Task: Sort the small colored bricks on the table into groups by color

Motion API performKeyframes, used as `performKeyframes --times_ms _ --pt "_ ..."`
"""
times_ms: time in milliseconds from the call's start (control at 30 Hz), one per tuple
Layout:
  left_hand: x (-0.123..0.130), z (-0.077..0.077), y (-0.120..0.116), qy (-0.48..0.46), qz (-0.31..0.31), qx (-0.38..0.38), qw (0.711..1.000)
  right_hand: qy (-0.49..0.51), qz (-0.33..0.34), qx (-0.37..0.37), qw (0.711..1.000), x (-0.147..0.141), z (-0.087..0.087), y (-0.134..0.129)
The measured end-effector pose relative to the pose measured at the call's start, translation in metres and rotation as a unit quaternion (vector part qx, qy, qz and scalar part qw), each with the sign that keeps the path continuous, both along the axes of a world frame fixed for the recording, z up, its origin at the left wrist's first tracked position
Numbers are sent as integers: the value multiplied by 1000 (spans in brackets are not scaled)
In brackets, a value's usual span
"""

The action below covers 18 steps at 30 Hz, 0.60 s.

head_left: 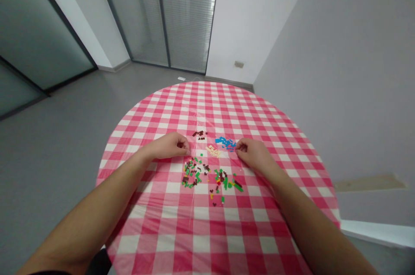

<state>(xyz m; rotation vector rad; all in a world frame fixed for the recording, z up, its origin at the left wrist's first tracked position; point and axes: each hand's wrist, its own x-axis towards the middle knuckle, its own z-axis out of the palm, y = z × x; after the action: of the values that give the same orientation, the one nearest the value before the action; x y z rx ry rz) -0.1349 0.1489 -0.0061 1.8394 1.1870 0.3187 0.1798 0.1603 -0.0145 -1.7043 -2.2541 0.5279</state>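
Small building bricks lie in loose groups on the table. Blue bricks (224, 141) form a pile just left of my right hand (252, 151), whose fingertips are pinched together at the pile's right edge. My left hand (171, 145) has its fingers curled closed over the cloth, below and left of some dark brown bricks (200, 134). Whatever either hand holds is too small or hidden to make out. Cream bricks (213, 151) sit between the hands. Nearer me are a mixed green and brown heap (192, 173) and another mixed heap (226, 181) with some red and yellow bits.
A red-and-white checked cloth (201, 240) covers the round table. Beyond the table stand a glass door (184, 15) with blinds and a white wall (253, 15). A grey wall (363, 71) rises on the right, and grey floor (71, 136) shows on the left.
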Motion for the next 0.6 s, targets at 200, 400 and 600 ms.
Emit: performKeyframes --times_ms 200,400,600 --pt "-7 1 1 35 -35 -28 998 5 -1 -4 1000 3 -1 1" --pt "-7 2 -2 40 -57 -36 997 23 -19 11 999 1 2 0" --pt "0 5 -5 47 -61 -8 997 60 -41 56 996 -3 8 -5"
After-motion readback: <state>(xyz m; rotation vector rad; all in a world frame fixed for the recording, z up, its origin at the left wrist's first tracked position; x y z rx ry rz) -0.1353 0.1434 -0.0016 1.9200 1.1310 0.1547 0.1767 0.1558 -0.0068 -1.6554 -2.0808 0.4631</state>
